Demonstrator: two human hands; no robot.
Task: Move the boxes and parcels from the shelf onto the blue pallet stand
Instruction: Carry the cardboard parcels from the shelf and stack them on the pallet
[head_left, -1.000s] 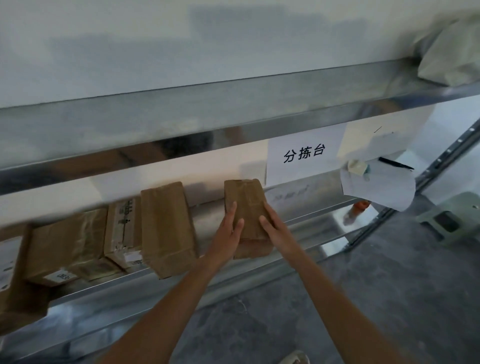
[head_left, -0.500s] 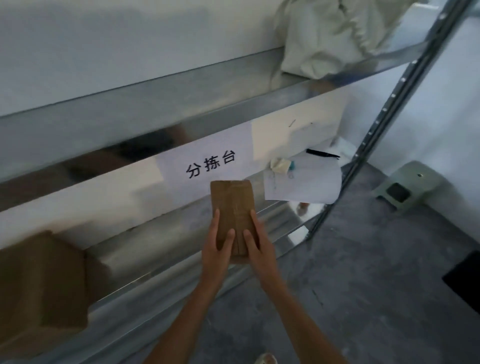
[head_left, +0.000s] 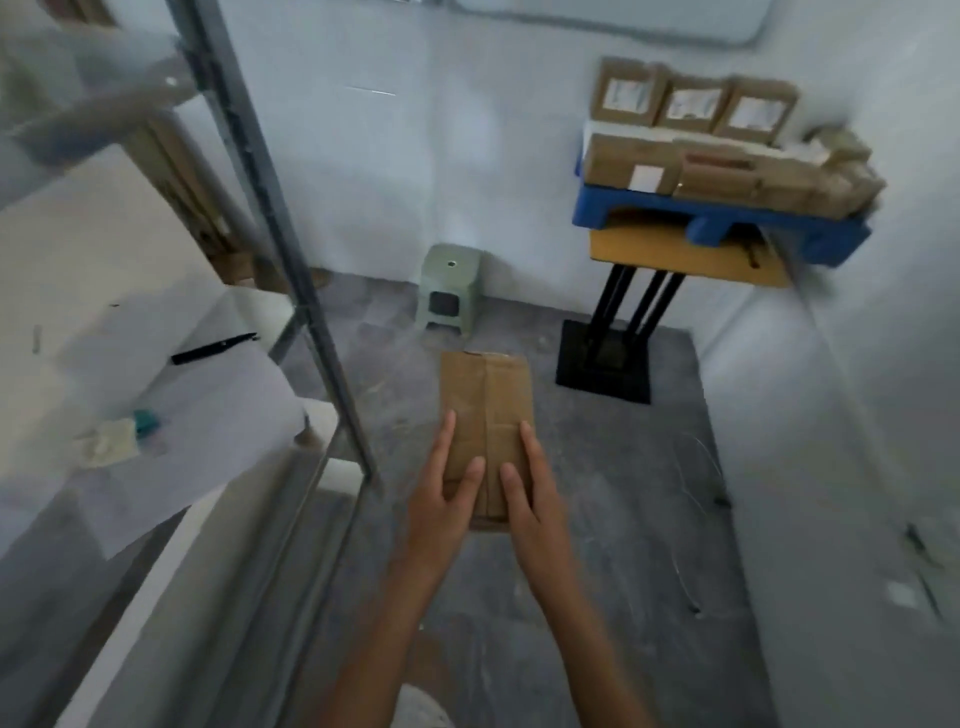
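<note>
Brown paper-wrapped parcel (head_left: 485, 415) held in mid-air over the grey floor (head_left: 597, 519), left hand (head_left: 447, 499) and right hand (head_left: 530, 499) clamped on its sides, blue pallet stand (head_left: 722, 223) stacked with boxes (head_left: 727, 150) well apart, metal shelf (head_left: 156, 467) at left.

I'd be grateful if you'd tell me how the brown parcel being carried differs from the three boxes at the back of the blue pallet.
The brown parcel is gripped between the left hand and right hand above the floor; the three boxes rest on the blue pallet. The boxes show white labels; the parcel's visible face shows none. Both are brown.
</note>
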